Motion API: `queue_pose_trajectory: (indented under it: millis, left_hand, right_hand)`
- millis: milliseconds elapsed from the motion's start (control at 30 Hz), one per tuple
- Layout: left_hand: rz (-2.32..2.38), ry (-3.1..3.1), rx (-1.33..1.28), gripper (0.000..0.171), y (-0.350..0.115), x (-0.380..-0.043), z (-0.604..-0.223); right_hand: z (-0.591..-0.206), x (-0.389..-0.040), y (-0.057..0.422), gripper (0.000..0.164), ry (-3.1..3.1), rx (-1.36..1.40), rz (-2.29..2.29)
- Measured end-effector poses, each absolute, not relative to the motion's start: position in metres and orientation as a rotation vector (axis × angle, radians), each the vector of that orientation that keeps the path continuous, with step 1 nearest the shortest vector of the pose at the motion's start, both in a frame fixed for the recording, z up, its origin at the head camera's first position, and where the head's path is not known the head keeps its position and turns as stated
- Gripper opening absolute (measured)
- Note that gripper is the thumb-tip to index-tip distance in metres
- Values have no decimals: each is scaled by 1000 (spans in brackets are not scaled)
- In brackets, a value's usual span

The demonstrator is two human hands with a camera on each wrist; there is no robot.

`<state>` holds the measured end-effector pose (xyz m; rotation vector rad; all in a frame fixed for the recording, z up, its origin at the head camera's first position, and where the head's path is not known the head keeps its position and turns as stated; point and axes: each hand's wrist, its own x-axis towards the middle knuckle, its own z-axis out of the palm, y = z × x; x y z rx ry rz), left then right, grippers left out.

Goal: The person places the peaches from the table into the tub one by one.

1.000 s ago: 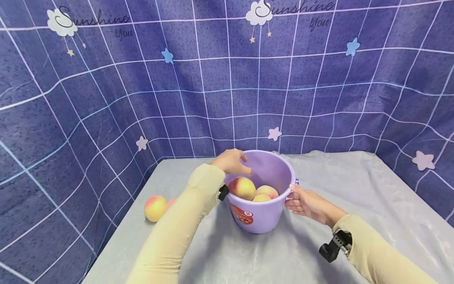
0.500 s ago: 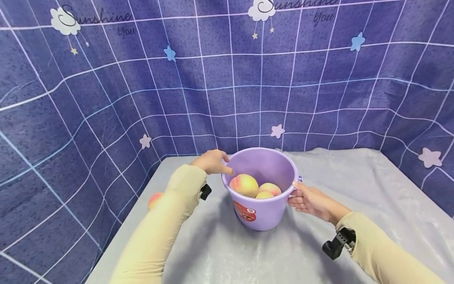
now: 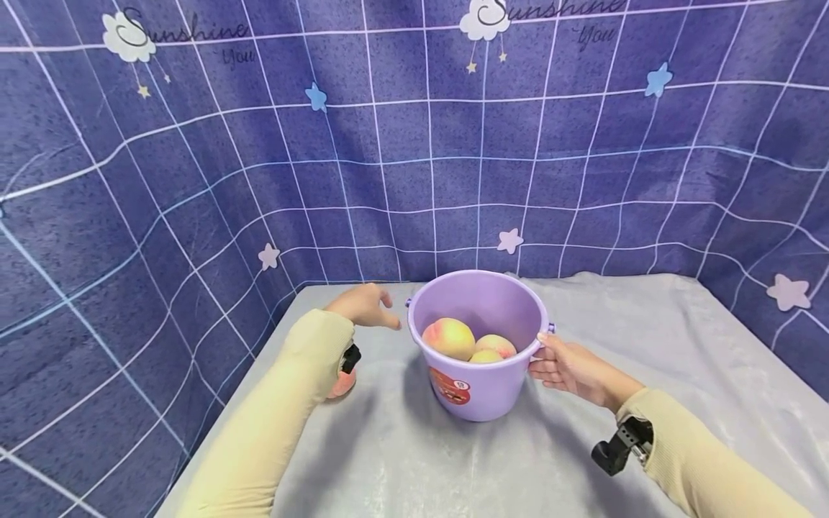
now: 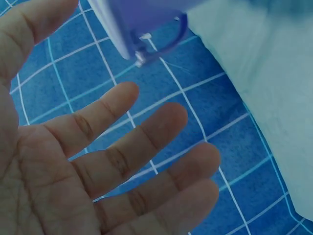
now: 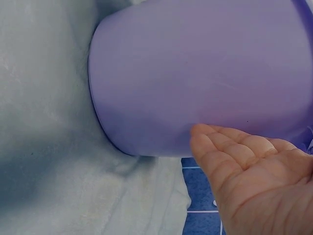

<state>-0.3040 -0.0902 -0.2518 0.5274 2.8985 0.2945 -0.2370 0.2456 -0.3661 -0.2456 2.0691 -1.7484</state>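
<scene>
A purple bucket [image 3: 479,392] with a red label stands on the grey-covered table in the head view. Inside it lie a large yellow-red peach [image 3: 450,339], a paler peach [image 3: 496,346] and a yellow one [image 3: 486,356]. My left hand [image 3: 365,306] hovers left of the rim, apart from it, holding nothing; the left wrist view shows its fingers [image 4: 142,132] spread. With the thumb at the rim and the fingers against the outer wall, my right hand [image 3: 573,370] holds the bucket's right side. Another peach [image 3: 341,383] lies on the table, partly hidden by my left forearm.
A grey cloth [image 3: 414,460] covers the table. Behind and to the left hangs a blue curtain [image 3: 388,180] with white grid lines and stars. The bucket's handle [image 4: 181,39] shows in the left wrist view. My left sleeve [image 3: 259,417] covers part of the table.
My left hand has moved left out of the bucket, away from its rim. My forearm now covers the peach seen at far left earlier. The right hand stays on the bucket.
</scene>
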Motion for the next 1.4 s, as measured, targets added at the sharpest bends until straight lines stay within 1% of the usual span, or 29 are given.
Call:
queue_pose_trajectory:
  millis: [300, 533, 667, 833, 1167, 1400]
  left_hand:
    - [349, 2891, 495, 52, -115, -307, -262]
    - [391, 2915, 363, 55, -128, -304, -265]
    - [411, 2935, 395, 54, -132, -305, -268]
    - [408, 2949, 430, 52, -140, -303, -276]
    - [436, 2943, 367, 51, -153, -303, -301]
    - [472, 2958, 352, 53, -160, -302, -309]
  right_hand:
    - [-366, -236, 245, 77, 2063, -224, -1752]
    - [-367, -236, 245, 78, 2072, -239, -1744]
    - [-368, -236, 245, 75, 2075, -225, -1753]
    - [-368, -236, 245, 76, 2074, -228, -1756]
    - [-368, -237, 246, 76, 2080, -240, -1751]
    - [-368, -237, 246, 75, 2075, -237, -1753]
